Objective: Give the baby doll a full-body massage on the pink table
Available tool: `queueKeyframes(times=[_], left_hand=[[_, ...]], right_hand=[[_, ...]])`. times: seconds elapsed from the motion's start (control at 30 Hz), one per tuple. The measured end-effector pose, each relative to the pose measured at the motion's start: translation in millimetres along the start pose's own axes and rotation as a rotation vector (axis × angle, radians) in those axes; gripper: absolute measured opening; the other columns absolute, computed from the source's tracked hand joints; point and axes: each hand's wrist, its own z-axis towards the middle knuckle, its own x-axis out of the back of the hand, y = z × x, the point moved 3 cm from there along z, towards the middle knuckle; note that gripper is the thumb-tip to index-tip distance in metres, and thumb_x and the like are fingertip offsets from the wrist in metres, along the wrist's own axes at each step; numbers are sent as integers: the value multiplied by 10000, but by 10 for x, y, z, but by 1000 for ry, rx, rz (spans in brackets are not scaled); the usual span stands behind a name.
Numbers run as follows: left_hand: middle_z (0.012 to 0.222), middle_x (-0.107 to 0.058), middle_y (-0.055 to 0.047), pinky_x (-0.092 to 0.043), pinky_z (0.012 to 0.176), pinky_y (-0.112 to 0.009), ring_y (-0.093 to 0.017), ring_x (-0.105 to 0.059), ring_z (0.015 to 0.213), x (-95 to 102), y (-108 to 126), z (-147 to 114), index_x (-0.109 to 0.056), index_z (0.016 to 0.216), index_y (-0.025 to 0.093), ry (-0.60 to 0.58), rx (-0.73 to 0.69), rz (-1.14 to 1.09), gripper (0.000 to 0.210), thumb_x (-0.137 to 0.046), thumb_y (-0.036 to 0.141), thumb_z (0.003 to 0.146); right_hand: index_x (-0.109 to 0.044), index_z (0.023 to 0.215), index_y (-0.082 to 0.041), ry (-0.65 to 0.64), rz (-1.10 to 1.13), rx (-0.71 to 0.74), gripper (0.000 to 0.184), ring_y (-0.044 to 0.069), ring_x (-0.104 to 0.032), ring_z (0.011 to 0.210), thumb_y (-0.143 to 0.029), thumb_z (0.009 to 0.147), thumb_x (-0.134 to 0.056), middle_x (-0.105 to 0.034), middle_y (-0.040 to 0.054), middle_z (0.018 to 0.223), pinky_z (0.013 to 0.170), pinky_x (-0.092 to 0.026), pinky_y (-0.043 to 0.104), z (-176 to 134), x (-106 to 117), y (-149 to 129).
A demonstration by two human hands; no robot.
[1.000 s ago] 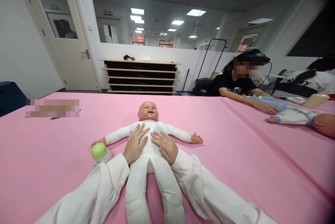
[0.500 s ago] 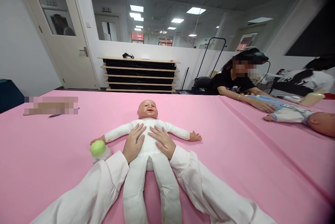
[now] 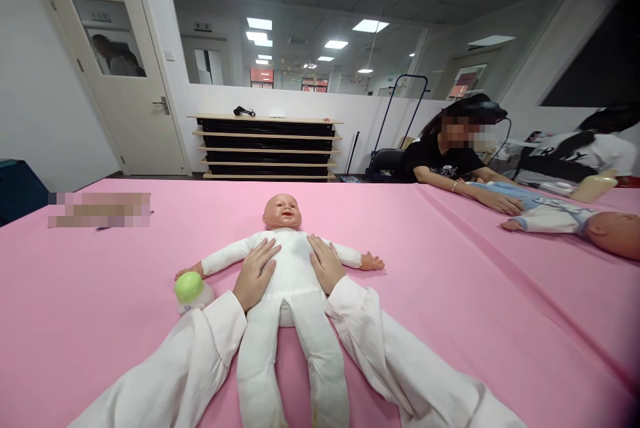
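Note:
A baby doll (image 3: 289, 267) in a white suit lies on its back on the pink table (image 3: 440, 295), head away from me, arms spread. My left hand (image 3: 255, 273) rests flat on the left side of its torso, fingers apart. On the right side of the chest lies my right hand (image 3: 325, 263), also flat and holding nothing. Both my arms wear white sleeves. A bottle with a green cap (image 3: 190, 289) lies beside the doll's left-side hand, just left of my left wrist.
At the right, a person in black (image 3: 445, 160) rests a hand on a second doll (image 3: 570, 220) in light blue. Another person sits further right, with a bottle (image 3: 597, 187) nearby. A low shelf unit (image 3: 267, 146) and a door (image 3: 117, 75) stand behind the table.
My right hand has slid from the middle of the doll's belly up and outward to its right side. My left hand has stayed nearly in place.

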Motion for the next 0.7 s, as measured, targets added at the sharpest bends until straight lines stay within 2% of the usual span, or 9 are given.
queueKeyframes(times=[0.17, 0.27, 0.4, 0.57, 0.7], left_hand=[[1399, -373, 2, -90, 1077, -543, -193, -241, 1337, 59, -46, 39, -447, 1265, 317, -88, 9, 113, 391, -270, 353, 918], [1408, -359, 1, -92, 1068, -559, -200, -236, 1339, 97, -110, 70, -423, 1280, 327, -79, 23, 184, 397, -255, 356, 921], [1388, -391, -27, -149, 1062, -551, -232, -293, 1312, 135, -217, 93, -433, 1284, 270, 24, 107, 319, 411, -263, 325, 915], [1269, -521, -116, -173, 1037, -585, -313, -348, 1268, 197, -302, 66, -552, 1174, 174, 237, 238, 546, 383, -389, 273, 841], [1326, -443, -174, -141, 1050, -577, -319, -290, 1300, 239, -273, 44, -504, 1213, 105, 351, 288, 584, 439, -409, 260, 813]], right_hand=[[-469, 1255, -119, 58, -184, -95, 441, 244, -369, 1264, -301, 895, -290, -452, 103, 1328, 1067, -205, 494, 19, 83, 78], [-507, 1211, -100, 107, -245, -152, 435, 259, -400, 1236, -315, 888, -310, -488, 130, 1291, 1057, -204, 495, 8, 118, 105], [-542, 1157, -76, 173, -305, -218, 432, 290, -410, 1218, -327, 872, -337, -510, 167, 1257, 1045, -194, 511, -17, 126, 136], [-558, 1133, -105, 266, -319, -215, 410, 302, -413, 1213, -330, 858, -354, -521, 169, 1243, 1028, -205, 536, -42, 121, 164], [-495, 1213, -111, 254, -245, -146, 427, 269, -357, 1265, -286, 871, -308, -433, 140, 1336, 1058, -175, 533, -35, 119, 137]])
